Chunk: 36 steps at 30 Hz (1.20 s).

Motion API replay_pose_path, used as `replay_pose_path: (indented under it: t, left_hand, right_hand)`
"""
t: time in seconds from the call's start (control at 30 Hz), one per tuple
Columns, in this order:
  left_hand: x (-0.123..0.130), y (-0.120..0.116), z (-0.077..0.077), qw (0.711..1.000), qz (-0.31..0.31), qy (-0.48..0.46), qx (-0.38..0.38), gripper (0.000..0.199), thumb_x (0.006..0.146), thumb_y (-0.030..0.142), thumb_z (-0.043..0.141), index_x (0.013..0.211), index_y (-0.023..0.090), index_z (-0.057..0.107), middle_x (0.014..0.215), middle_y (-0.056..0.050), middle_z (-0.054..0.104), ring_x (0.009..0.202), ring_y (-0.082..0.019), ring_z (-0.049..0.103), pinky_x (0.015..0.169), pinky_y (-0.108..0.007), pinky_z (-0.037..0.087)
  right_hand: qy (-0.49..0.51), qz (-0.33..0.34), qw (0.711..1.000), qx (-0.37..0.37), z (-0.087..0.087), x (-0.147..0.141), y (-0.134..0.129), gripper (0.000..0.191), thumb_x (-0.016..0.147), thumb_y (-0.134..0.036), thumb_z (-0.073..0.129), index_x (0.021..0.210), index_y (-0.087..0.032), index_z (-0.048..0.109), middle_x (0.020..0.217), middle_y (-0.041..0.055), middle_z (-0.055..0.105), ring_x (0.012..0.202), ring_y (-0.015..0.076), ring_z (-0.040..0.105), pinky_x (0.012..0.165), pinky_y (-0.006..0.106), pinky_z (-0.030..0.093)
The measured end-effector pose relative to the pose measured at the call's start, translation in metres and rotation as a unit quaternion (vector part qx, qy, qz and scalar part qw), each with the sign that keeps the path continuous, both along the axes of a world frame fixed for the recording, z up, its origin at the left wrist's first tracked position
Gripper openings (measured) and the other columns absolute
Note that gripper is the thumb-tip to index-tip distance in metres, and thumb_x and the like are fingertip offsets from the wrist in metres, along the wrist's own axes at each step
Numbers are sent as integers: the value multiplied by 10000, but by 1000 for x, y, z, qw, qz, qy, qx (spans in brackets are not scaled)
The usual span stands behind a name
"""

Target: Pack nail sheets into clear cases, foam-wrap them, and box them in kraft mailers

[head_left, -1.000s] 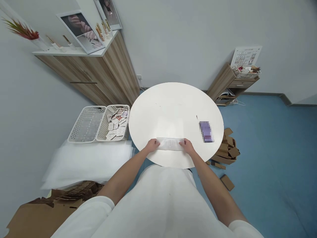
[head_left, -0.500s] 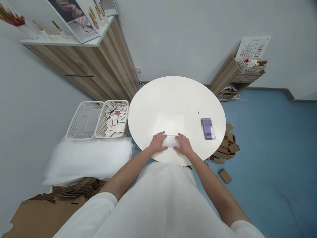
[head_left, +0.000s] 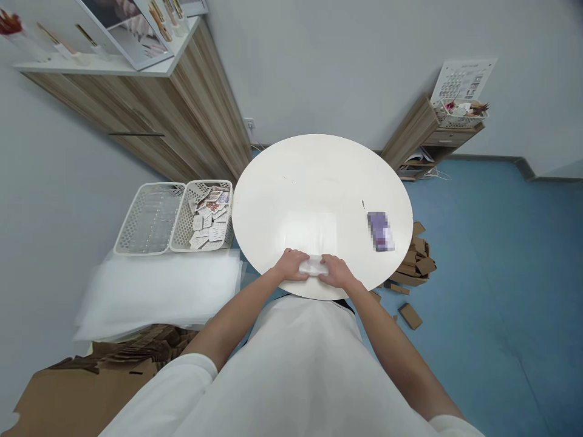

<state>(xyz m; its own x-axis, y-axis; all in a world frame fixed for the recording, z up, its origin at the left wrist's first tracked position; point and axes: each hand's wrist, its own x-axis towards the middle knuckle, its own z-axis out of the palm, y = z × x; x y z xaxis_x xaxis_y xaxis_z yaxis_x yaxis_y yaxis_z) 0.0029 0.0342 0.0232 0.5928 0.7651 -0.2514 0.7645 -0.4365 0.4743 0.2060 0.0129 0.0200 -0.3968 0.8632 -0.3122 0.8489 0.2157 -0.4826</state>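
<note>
Near the front edge of the round white table, a small whitish, see-through bundle lies sideways; it looks like a rolled wrap of thin foam sheet. My left hand grips its left end, fingers over the far side and thumb along the near side. Its right end is held the same way by my right hand. What may be inside the wrap cannot be made out.
A blurred purple item lies on the table's right side. At left stand a basket of cards, a basket of clear plastic pieces and stacked white sheets. Folded cardboard is below; brown cartons sit on the right floor.
Both hands have drawn the bundle slightly toward my body, and their fingers have curled more tightly around its ends. The bundle looks narrower and more rumpled. The view has shifted a little.
</note>
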Motion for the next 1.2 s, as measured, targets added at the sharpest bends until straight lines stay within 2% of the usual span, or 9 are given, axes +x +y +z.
replay_pose_path:
  t: [0.17,0.33,0.5,0.6,0.7,0.87,0.97,1.07,1.2]
  left_hand:
    - [-2,-6,4,997,21,-35,-62,440,691,469,530,1069,249,581,1037,-14,642,969,-226,569,860,-308,360]
    - [-14,-1,5,985,121,-87,-82,467,754,519,448,1083,214,577,1114,-33,608,1001,-214,554,807,-276,409]
    - [-35,11,-3,967,206,-108,-99,311,766,438,446,849,190,614,839,-36,644,777,-193,580,666,-269,412]
    - [-41,16,-14,956,265,-73,-97,255,768,393,439,697,181,561,655,-11,573,641,-166,539,573,-259,380]
    - [-40,19,-24,948,303,-44,-90,230,772,339,433,611,184,487,590,2,506,589,-149,501,530,-251,344]
    - [-36,17,-28,938,335,-3,-85,174,781,293,423,654,189,481,624,-17,512,622,-167,509,547,-262,344]
    - [-33,13,-24,933,357,11,-49,171,786,314,436,849,180,521,810,-59,566,766,-200,537,634,-289,388]
    - [-24,7,-16,942,329,9,65,378,787,342,461,1124,173,450,1121,-115,504,1029,-245,466,809,-345,378]
    - [-5,-2,-10,984,135,9,116,464,769,356,504,1210,241,421,1315,-91,381,1183,-268,341,929,-395,288]
  right_hand:
    - [24,-4,999,-29,7,8,-4,313,731,-392,551,1004,-243,518,1036,39,600,894,198,559,754,325,397]
    - [61,-17,998,-8,10,12,15,297,792,-471,458,937,-249,591,1107,48,577,980,206,543,776,327,411]
    - [138,-117,981,-67,5,13,40,308,784,-481,455,895,-239,609,968,44,635,869,194,587,720,308,445]
    - [190,-193,959,-82,-5,13,47,300,730,-463,523,909,-235,600,990,34,634,891,193,586,736,307,456]
    - [196,-254,944,-78,-18,13,51,301,717,-410,525,936,-214,587,965,42,636,848,191,597,711,311,470]
    - [170,-310,933,-59,-35,10,50,349,731,-323,454,1044,-193,540,968,63,612,846,200,585,722,331,474]
    - [158,-332,929,-42,-39,8,43,397,735,-281,430,1111,-178,500,1054,84,568,970,215,539,834,348,434]
    - [144,-363,920,-10,-39,5,29,514,721,-276,459,1214,-143,409,1203,121,469,1135,237,431,953,359,347]
    - [172,-408,895,-59,-34,-2,18,673,702,-306,502,1310,-135,270,1302,139,375,1180,232,404,934,313,373]
